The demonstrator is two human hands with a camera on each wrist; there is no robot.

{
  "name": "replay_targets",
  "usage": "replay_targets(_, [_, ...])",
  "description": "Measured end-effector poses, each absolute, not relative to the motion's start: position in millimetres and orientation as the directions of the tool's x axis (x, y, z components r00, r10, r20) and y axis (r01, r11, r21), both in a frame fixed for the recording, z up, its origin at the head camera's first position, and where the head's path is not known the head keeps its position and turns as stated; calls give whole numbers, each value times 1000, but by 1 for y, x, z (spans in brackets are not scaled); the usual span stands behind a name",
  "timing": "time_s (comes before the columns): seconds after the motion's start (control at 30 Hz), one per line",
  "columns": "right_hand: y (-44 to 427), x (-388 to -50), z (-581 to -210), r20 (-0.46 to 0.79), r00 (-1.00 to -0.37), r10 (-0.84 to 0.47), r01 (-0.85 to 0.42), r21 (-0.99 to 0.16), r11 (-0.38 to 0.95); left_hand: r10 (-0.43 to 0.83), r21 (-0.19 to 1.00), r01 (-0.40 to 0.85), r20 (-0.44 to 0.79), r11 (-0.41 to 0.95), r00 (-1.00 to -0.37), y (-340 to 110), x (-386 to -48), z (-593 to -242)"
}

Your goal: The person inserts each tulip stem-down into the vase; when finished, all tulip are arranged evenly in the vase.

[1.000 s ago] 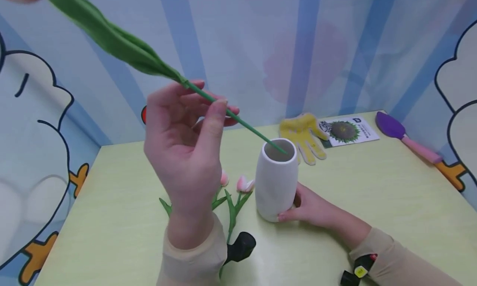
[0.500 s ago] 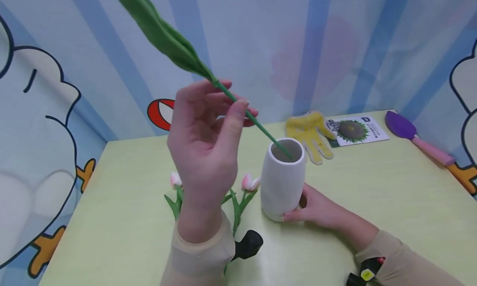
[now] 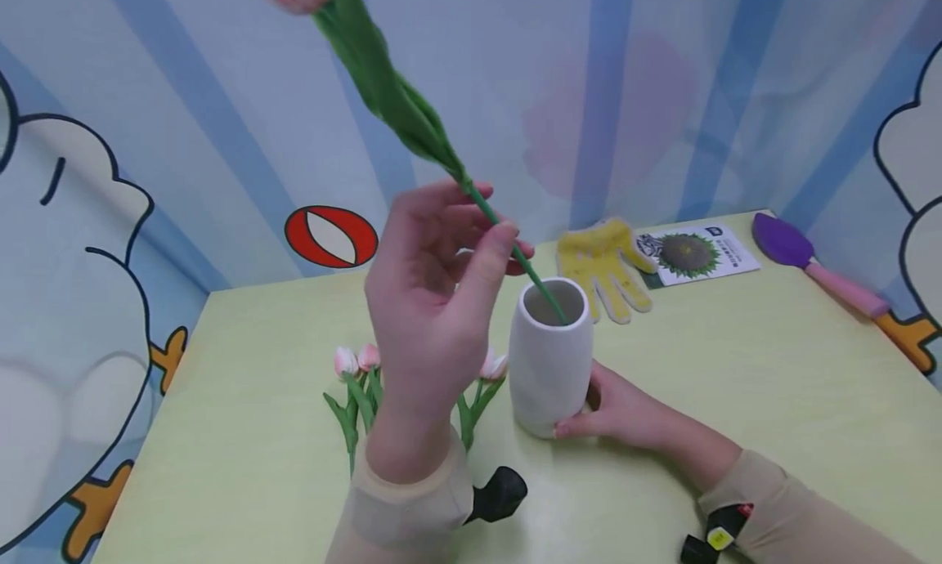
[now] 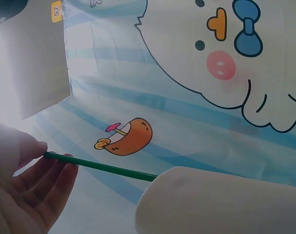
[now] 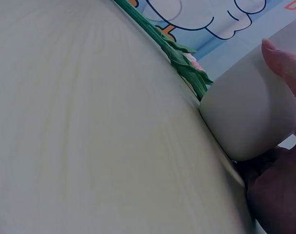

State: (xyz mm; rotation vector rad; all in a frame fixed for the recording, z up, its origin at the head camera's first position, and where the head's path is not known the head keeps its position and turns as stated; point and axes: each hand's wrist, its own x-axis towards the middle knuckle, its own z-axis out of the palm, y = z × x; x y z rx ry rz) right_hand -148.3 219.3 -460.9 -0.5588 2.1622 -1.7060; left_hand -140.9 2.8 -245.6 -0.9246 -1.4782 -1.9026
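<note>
My left hand (image 3: 437, 311) pinches the green stem of a pink tulip (image 3: 397, 102) between thumb and fingers. The tulip leans up to the left, its bloom cut by the top of the head view. Its lower stem end is inside the mouth of a white vase (image 3: 552, 368); the left wrist view shows the stem (image 4: 113, 169) reaching the vase rim. Low on the vase, my right hand (image 3: 621, 405) grips its side while it stands upright on the table. The right wrist view shows the thumb against the vase (image 5: 250, 107); the other fingers are mostly hidden.
Several pink-white tulips (image 3: 356, 384) lie on the table (image 3: 235, 433) behind my left forearm, partly hidden. Toward the back right lie a yellow glove (image 3: 607, 266), a card with a round green plant picture (image 3: 699, 256) and a purple spatula with a pink handle (image 3: 817, 261).
My left hand has moved right toward the vase, and the tulip has swung more upright, its stem end a little deeper in the mouth. The right hand keeps its grip on the vase.
</note>
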Motion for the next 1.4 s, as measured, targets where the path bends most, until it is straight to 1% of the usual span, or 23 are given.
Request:
replay_targets(0.13, [217, -151, -460, -25, -865, -500, -89, -976, 201, 2, 604, 761, 783, -238, -621, 2, -143, -247])
replay_targets(0.43, [212, -158, -458, -15, -863, -506, -100, -975, 200, 21, 591, 786, 801, -183, -598, 0, -149, -246])
replay_targets(0.77, [212, -137, -477, -59, -872, -485, -36, -982, 183, 61, 661, 733, 748, -163, -661, 3, -146, -265])
replay_targets(0.9, [213, -132, -479, -53, -882, -469, -48, -978, 202, 87, 657, 737, 753, -156, -652, 5, -148, -268])
replay_targets(1.07, [214, -136, -474, -59, -888, -456, -56, -970, 235, 96, 640, 753, 768, -154, -633, 5, -152, -266])
replay_targets(1.27, [217, -144, -469, -7, -888, -461, -129, -956, 263, 89, 657, 730, 752, -188, -653, 0, -154, -259])
replay_targets(1.4, [217, -148, -464, -6, -887, -462, -128, -958, 258, 109, 659, 735, 751, -160, -651, -2, -155, -254])
